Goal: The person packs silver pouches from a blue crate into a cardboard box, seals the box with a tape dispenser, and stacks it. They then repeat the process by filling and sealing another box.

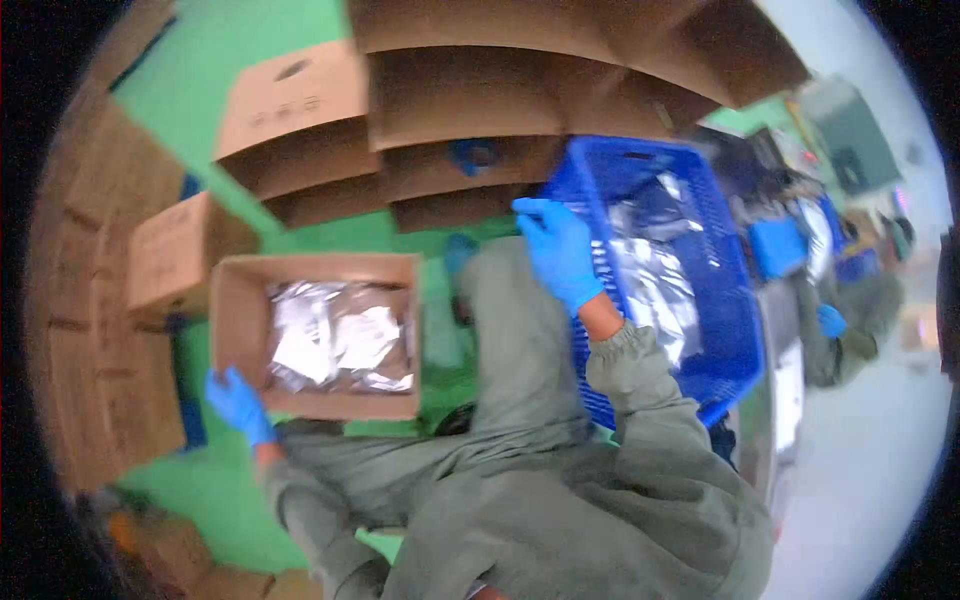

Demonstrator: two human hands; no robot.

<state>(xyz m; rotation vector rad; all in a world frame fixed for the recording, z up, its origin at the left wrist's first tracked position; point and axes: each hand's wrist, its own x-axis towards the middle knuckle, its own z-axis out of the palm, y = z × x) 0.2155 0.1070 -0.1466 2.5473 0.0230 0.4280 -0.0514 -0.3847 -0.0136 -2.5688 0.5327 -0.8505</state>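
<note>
My left hand [240, 405], in a blue glove, is at the lower left corner of an open cardboard box [317, 405], its fingers against the box wall. Silvery foil packets [335, 335] lie inside that box. In another blue glove, my right hand [558, 250] is over the left edge of a blue plastic crate [735, 290], fingers pointing up and left and slightly blurred. More silvery packets [655, 290] lie in the crate. Nothing shows in my right hand, though its palm side is hidden.
Stacked open cartons [460, 90] stand ahead. A closed box [180, 250] and more stacked cartons [120, 350] are at the left. On the right, a person [850, 310] in blue gloves is beside a bench holding a blue bin [777, 247].
</note>
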